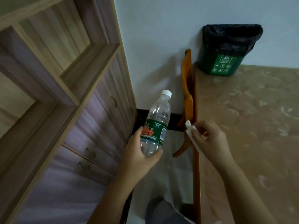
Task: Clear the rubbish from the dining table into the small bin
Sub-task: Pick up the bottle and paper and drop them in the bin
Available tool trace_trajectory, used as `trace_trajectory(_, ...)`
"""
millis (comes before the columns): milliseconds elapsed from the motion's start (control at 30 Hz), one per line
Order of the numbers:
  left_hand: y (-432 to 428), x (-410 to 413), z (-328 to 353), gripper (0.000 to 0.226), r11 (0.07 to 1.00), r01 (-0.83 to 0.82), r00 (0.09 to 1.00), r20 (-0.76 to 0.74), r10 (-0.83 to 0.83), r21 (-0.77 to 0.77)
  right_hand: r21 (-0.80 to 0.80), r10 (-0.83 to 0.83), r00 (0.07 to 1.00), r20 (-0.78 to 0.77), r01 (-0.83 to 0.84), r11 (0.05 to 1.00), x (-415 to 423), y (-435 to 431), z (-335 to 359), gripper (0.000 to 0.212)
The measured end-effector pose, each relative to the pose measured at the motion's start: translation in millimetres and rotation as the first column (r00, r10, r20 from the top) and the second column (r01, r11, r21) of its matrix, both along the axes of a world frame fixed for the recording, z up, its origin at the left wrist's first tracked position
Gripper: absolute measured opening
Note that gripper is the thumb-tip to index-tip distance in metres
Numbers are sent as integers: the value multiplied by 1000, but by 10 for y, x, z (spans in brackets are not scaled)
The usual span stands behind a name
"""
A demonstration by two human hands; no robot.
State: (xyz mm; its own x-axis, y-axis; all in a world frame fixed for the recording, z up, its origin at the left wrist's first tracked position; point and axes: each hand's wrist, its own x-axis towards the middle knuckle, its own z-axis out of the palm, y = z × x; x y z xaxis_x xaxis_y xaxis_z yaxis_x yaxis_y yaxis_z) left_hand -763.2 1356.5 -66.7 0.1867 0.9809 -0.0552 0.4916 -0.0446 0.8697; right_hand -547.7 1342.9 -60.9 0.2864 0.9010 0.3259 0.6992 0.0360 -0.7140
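Left hand (142,152): wrapped around the lower half of a clear plastic water bottle (157,122), held off the table's edge, white cap up and tilted right
Right hand (208,139): fingers pinched on a crumpled white tissue (191,135), at the near left edge of the table
Small bin (226,52): green, black liner, standing at the far left corner of the dining table (250,126), against the wall
Chair (187,97): orange wood, tucked along the table's left side
Cabinet (64,94): wooden, far left

Bare forearms, no sleeves in view; bare left hand (139,152) and right hand (208,139); grey trouser leg (163,212) below.
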Motion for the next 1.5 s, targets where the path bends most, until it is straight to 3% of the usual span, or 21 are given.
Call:
trace_trajectory(400, 1639, 773, 49, 76, 978, 203, 978, 62, -199, -48, -58, -205, 979, -25, 203, 978, 564, 891, 77, 4)
trace_trajectory(533, 2204, 972, 66, 78, 939, 343, 939, 49, -341, -40, -101, -345, 938, -27, 341, 935, 628, 1125, 47, 17)
trace_trajectory(767, 3302, 961, 237, 82, 848, 529, 848, 2, -529, 14, -126, -472, 881, 25, 471, 873, 520, 2069, 236, 12)
trace_trajectory(1067, 4362, 1252, 280, 83, 828, 558, 830, 4, -558, 53, -75, -508, 860, 43, 510, 857, 656, 3010, 339, 14)
trace_trajectory(1500, 5548, 2497, 705, 83, 746, 620, 773, -26, -634, 243, 196, -662, 749, 26, 646, 738, 1999, 3983, 643, 17)
